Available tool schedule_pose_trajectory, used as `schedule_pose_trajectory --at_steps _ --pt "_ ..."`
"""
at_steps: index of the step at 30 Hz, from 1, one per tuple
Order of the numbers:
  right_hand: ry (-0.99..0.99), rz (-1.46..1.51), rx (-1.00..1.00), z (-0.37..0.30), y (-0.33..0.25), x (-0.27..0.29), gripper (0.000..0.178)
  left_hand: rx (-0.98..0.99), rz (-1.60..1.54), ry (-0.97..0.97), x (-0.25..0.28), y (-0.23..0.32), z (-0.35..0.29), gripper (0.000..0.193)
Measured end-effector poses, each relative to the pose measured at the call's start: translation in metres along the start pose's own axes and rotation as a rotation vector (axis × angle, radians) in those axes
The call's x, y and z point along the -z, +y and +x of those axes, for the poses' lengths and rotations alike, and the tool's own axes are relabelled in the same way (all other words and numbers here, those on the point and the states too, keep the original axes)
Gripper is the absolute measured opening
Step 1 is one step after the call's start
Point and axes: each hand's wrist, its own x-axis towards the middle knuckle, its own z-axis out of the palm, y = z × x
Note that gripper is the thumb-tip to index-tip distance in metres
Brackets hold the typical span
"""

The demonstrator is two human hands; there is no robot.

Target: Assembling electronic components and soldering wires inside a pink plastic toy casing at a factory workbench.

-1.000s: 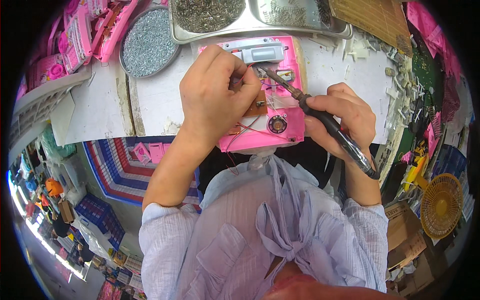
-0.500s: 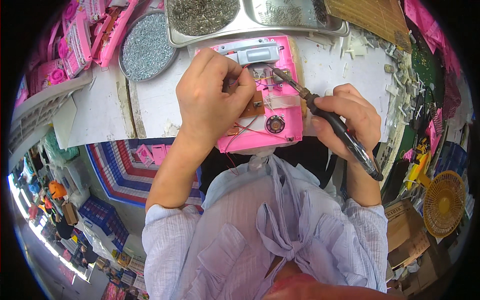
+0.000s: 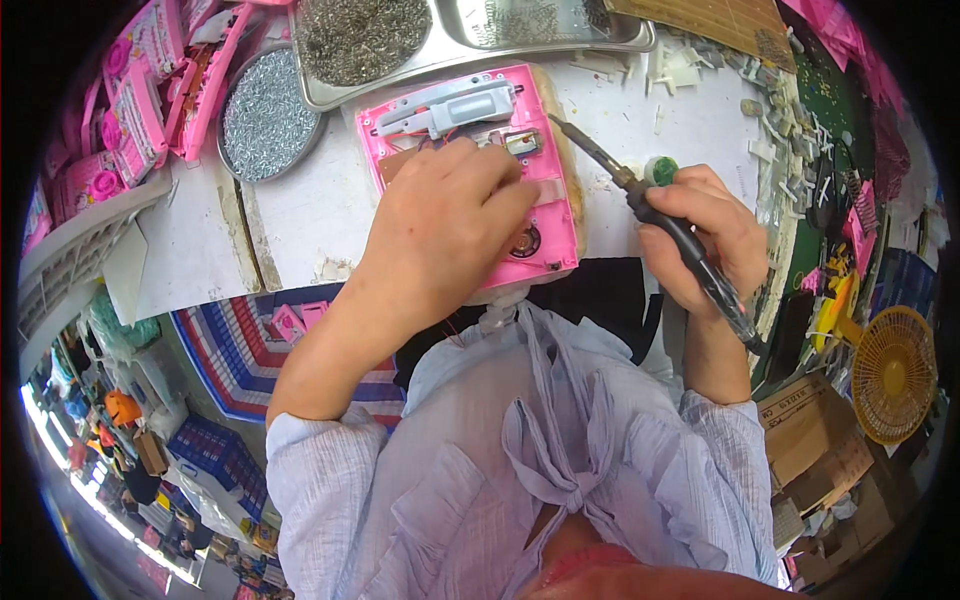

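Note:
My right hand (image 3: 705, 235) grips a soldering iron (image 3: 664, 213) by its dark handle. The iron's tip points up and left, just beside the far right edge of a pink plastic toy housing (image 3: 565, 165). Over that housing bends my left hand (image 3: 435, 225), fingers curled downward; the fingertips and whatever they hold are hidden. Inside the housing show a long grey plastic part (image 3: 470, 110), a small metal-cased part (image 3: 522, 143), a brown circuit board (image 3: 395, 163) and a round speaker (image 3: 526, 242), partly covered by my left hand.
A small round container with green in it (image 3: 661, 170) stands by my right hand. Farther back are a dish of screws (image 3: 270, 115) and a metal tray (image 3: 450, 55) of springs. Pink housings (image 3: 140, 110) pile at the left; white plastic bits (image 3: 680, 72) lie at the right.
The iron's tip has left the inside of the housing and is now at its right edge. My left hand has turned and spread lower over the housing. The whole view has shifted slightly.

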Motion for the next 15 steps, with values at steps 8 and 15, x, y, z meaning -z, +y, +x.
schedule_pose_trajectory --at_steps 8,15 --pt "0.054 0.010 -0.224 -0.015 -0.005 0.004 0.038 -0.052 -0.121 0.046 -0.008 -0.014 -0.008 0.028" --pt "0.018 0.012 -0.045 0.000 0.002 -0.005 0.037 -0.208 -0.128 -0.055 -0.003 -0.027 0.002 0.030"
